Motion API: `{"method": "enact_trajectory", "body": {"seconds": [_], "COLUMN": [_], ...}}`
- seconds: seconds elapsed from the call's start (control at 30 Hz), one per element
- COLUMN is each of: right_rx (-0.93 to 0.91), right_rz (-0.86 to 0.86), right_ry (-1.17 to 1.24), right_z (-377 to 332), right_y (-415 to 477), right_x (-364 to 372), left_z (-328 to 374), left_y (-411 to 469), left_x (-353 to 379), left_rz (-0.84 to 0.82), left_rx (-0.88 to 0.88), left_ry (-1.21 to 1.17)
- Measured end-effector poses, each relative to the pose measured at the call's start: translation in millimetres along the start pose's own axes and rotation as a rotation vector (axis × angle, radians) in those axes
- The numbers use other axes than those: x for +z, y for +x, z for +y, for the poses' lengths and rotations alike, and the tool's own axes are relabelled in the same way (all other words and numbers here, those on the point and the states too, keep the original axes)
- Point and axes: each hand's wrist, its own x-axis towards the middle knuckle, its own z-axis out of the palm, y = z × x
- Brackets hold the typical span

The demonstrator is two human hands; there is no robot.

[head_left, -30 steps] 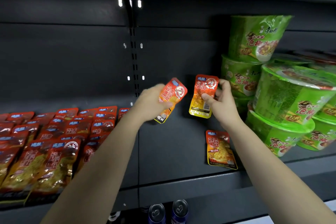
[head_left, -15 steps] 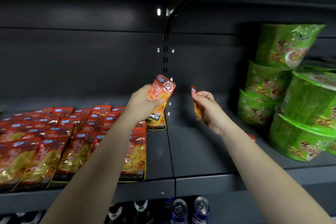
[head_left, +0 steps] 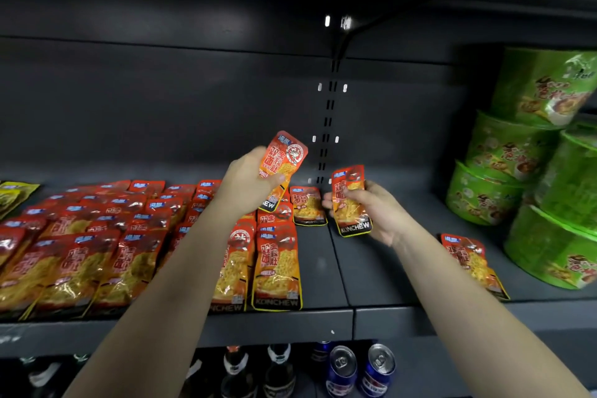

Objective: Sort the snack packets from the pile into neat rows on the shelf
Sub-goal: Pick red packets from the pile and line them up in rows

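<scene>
Left hand point(head_left: 248, 184), centre of frame, is closed round one red snack packet point(head_left: 284, 162), pinched by its lower half, top tilted up-right, held clear above the rows; right hand point(head_left: 371, 207), just right of centre, grips a second packet point(head_left: 350, 200) upright against the palm, label facing the camera, above bare shelf point(head_left: 323, 268); both packets are off the shelf, neither placed yet.

Progress, judged from the layout: mostly done; the left half of the frame is filled with rows of packets point(head_left: 97, 242), overlapping front to back, running from the back panel to the shelf lip; the rightmost column point(head_left: 277, 265) ends just left of the shelf seam, with one lone packet point(head_left: 308, 205) behind it near the back, starting what looks like the next column.

Left to do: the two in hand, plus one loose packet point(head_left: 465, 255) lying flat at lower right, partly hidden by the right forearm, well apart from the rows and near the green bowls; no bigger pile in view, so I can't tell how many more remain.

Containers: green noodle bowls point(head_left: 517, 152) stacked at the right edge, lids sealed, contents not visible; a yellow-green packet point(head_left: 13, 194) at far left, different product; below the shelf, bottles point(head_left: 277, 372) and blue cans point(head_left: 342, 368), closed, unrelated to the job.
</scene>
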Motion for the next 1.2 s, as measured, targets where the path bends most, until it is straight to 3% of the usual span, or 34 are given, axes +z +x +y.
{"method": "enact_trajectory", "body": {"seconds": [0.47, 1.2], "right_rx": [0.006, -0.123], "right_rz": [0.211, 0.221], "right_ry": [-0.46, -0.939], "right_z": [10.4, 25.2], "right_y": [20.5, 24.4], "right_x": [24.7, 38.7], "left_z": [-15.4, -18.4], "left_y": [0.1, 2.0], "left_x": [-6.4, -1.3], "left_rz": [0.038, -0.004], "left_rx": [0.013, -0.002], "left_ry": [0.018, 0.053]}}
